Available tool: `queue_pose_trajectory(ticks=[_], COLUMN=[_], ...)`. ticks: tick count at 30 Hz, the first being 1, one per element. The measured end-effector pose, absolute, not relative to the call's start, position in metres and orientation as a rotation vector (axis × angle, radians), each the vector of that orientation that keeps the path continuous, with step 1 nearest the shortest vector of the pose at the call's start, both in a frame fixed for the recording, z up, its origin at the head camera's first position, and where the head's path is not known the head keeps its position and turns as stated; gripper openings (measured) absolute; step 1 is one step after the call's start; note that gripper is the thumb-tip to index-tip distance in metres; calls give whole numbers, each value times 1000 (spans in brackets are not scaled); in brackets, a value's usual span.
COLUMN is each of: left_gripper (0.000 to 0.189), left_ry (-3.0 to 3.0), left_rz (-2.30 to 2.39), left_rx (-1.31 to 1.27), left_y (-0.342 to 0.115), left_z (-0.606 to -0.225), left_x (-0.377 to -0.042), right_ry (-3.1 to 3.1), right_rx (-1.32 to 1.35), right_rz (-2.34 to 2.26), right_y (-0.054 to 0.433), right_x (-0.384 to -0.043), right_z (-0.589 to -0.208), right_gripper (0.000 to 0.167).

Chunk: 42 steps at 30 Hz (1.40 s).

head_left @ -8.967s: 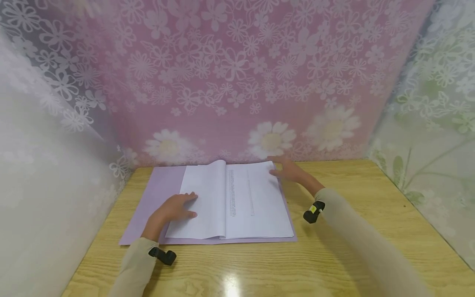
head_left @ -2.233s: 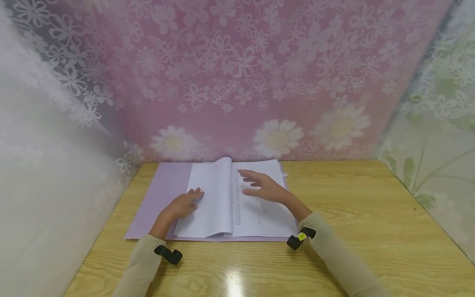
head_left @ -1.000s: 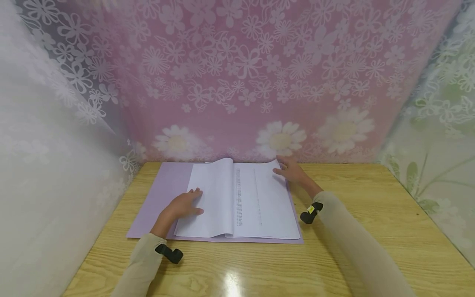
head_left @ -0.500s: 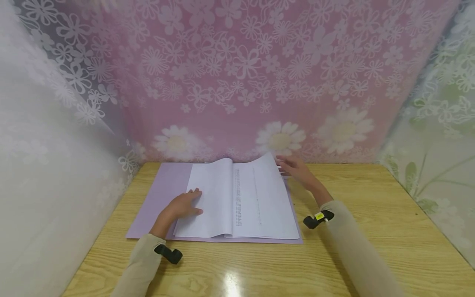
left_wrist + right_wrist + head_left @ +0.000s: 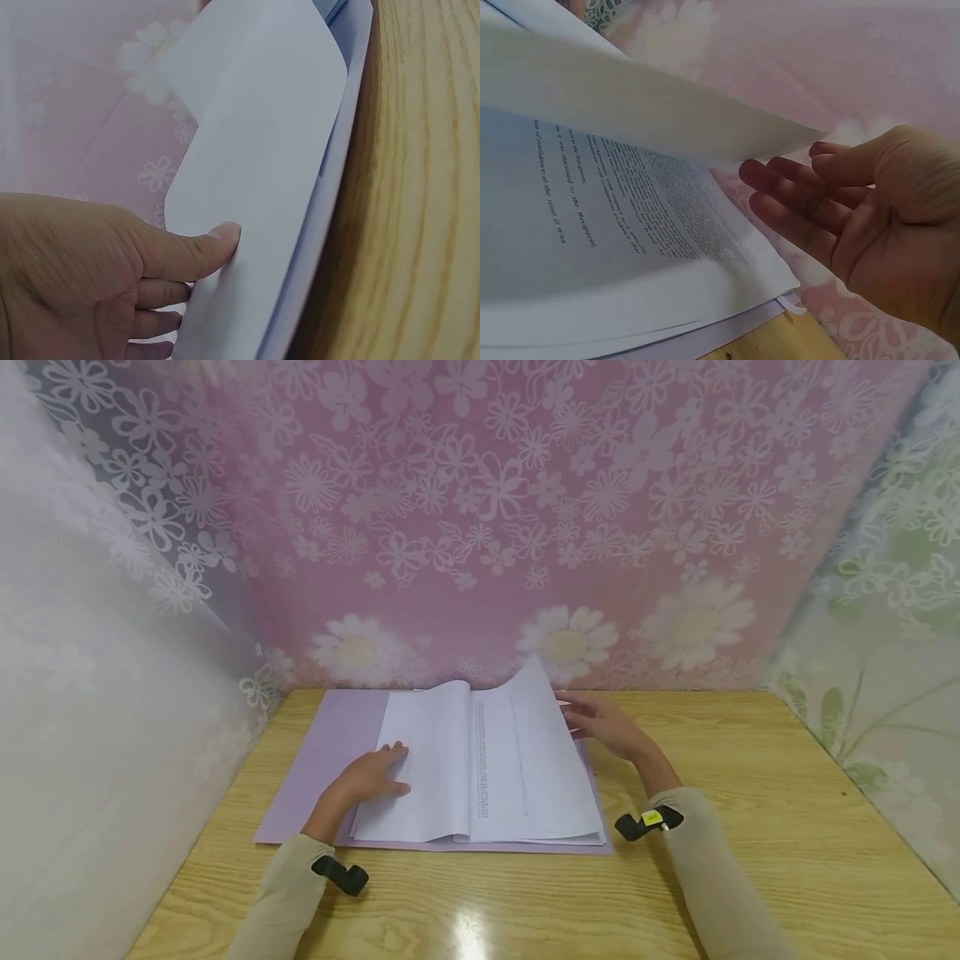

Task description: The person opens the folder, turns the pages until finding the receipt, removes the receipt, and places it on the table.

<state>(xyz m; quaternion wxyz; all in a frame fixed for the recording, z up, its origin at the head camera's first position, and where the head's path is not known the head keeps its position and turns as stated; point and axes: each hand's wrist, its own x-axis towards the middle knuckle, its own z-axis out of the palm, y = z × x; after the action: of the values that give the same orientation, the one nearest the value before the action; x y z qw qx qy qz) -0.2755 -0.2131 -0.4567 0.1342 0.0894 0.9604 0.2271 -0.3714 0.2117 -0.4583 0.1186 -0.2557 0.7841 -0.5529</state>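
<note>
A lilac folder [image 5: 341, 718] lies spread on the table, holding printed white sheets. My left hand [image 5: 366, 777] rests on the turned left-hand pages [image 5: 431, 727], thumb and fingers spread; in the left wrist view its thumb [image 5: 214, 247] lies on the white paper. At the right, a printed page [image 5: 540, 752] rises with its far corner lifted. My right hand [image 5: 609, 727] is at that page's outer edge, fingers extended partly behind it. In the right wrist view, the fingertips touch the lifted page [image 5: 667, 112], above another sheet of dense text [image 5: 660, 202].
The wooden table [image 5: 750, 793] extends to the right and front of the folder. A pink flowered backdrop [image 5: 480, 610] stands right behind it, with pale side panels [image 5: 112, 735] at left and right. A small white tab [image 5: 791, 302] sticks out from the folder's edge.
My right hand went from over the right page to its far corner, then drew back toward me as that corner lifted and leaned left. My left hand has stayed on the left pages.
</note>
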Motion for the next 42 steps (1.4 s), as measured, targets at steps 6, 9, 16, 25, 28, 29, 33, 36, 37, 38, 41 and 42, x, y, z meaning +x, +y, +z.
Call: queue_pose_trajectory(ticks=[6, 9, 16, 25, 28, 29, 33, 36, 37, 38, 41, 42], left_gripper=[73, 73, 74, 73, 73, 73, 73, 72, 72, 72, 71, 71], left_ry=[2782, 2786, 2781, 2788, 2788, 2787, 2786, 2780, 2779, 2776, 2765, 2761], left_rz=[664, 647, 649, 656, 657, 661, 668, 678, 683, 690, 718, 735], left_rx=[264, 266, 243, 271, 276, 276, 287, 301, 313, 321, 341, 344], left_y=[-211, -212, -212, -214, -214, -214, -216, -218, -218, -219, -221, -221], left_z=[-455, -455, -457, -458, -458, -458, -460, -460, -460, -460, -458, -457], left_x=[-274, -275, -276, -275, -276, -276, -277, -279, -279, -279, -279, -278], right_ry=[2300, 2268, 2226, 2212, 2241, 2257, 2302, 2322, 2324, 2324, 2333, 2329], right_rx=[-764, -779, -836, -914, -957, -965, -1006, -1024, -1028, -1042, -1072, -1084], right_rz=[-1596, -1595, -1498, -1446, -1418, -1402, -1326, -1270, -1255, -1244, -1208, -1205], right_y=[208, 205, 196, 177, 171, 169, 162, 156, 155, 153, 150, 149], right_x=[-364, -362, -358, -352, -350, -349, -346, -343, -342, -341, -338, -337], right_z=[-454, -451, -447, -451, -451, -452, -452, -451, -451, -451, -451, -451], right_gripper=[60, 68, 85, 92, 93, 94, 95, 95, 95, 95, 94, 93])
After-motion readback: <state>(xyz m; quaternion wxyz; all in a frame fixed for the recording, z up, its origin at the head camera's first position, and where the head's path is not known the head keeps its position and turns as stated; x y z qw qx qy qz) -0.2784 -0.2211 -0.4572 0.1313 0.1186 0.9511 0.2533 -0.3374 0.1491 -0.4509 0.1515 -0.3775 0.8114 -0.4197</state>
